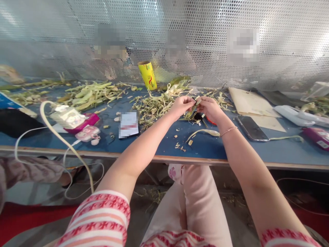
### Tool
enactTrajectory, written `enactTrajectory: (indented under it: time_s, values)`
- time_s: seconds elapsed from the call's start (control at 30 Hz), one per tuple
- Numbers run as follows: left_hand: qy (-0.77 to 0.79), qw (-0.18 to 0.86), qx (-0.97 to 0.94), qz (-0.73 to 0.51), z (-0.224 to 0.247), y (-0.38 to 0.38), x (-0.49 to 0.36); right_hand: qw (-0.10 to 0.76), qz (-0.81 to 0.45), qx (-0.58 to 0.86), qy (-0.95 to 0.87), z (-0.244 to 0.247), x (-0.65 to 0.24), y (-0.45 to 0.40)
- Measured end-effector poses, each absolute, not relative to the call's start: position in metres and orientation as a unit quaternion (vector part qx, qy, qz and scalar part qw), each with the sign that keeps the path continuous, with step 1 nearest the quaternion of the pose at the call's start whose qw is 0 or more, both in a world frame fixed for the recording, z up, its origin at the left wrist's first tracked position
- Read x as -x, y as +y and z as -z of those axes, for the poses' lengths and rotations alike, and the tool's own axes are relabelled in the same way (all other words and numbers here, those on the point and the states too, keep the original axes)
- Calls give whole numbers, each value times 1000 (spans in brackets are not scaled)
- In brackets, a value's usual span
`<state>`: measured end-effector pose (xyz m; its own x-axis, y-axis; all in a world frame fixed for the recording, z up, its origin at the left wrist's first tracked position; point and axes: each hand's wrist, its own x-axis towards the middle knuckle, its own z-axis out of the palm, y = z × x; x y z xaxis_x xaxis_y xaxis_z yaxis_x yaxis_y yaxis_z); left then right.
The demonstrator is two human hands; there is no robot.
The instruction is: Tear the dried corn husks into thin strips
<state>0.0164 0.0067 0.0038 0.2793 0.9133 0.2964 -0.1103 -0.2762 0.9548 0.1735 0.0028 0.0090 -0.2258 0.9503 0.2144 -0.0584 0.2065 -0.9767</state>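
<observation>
My left hand (183,105) and my right hand (208,108) meet above the blue table, fingers pinched close together. Between them hangs a greenish strip of plant leaf (190,112), and both hands grip it. Something small and dark shows at the fingertips, too small to name. Just below the fingers lies a black item (198,116), partly covered. A red-edged object (211,120) is half hidden by my right hand. Left of my hands spreads a pile of pale green plant scraps (151,109). A long pale leaf strip (204,132) curves under my right wrist.
A yellow tube (147,75) stands at the back by the perforated metal screen (210,41). A phone (251,128) and brown paper (253,103) lie right. At left are a white card (128,124), a pink-cased device (82,125) with cables, and more leaves (89,94).
</observation>
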Motion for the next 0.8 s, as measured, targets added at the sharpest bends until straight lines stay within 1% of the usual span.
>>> enactTrajectory:
  time_s: [0.47, 0.7, 0.8]
  values:
    - [299, 462, -655, -518, 4, 16, -14, 498, -485, 375, -613, -11, -179, 1]
    - [331, 429, -653, -529, 8, 20, -14, 487, -415, 389, -663, -7, -181, 7]
    - [349, 441, -634, -531, 6, 16, -16, 481, -382, 391, -685, -8, -180, 7]
